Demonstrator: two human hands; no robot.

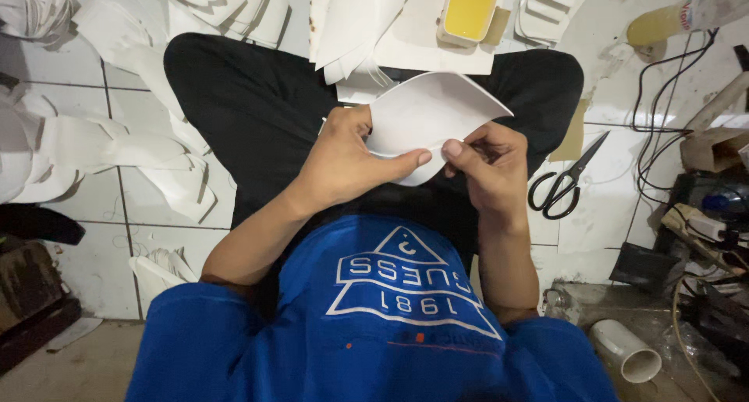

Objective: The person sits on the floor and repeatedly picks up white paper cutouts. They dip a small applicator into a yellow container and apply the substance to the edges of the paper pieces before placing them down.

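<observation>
At the upper right of the frame you have a bottle (686,16) lying on its side, yellow at one end, pale at the other, with a red-lettered label (685,14). Lower right, a brown cardboard box (711,148) sits among black cables (663,113).

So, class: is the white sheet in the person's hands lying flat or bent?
Bent. The white sheet curves up into a shell shape, its lower edges pinched together between the left hand and the right hand.

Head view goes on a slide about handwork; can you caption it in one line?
Seated person's left hand and right hand pinch a curved white sheet; black scissors lie nearby.
</observation>
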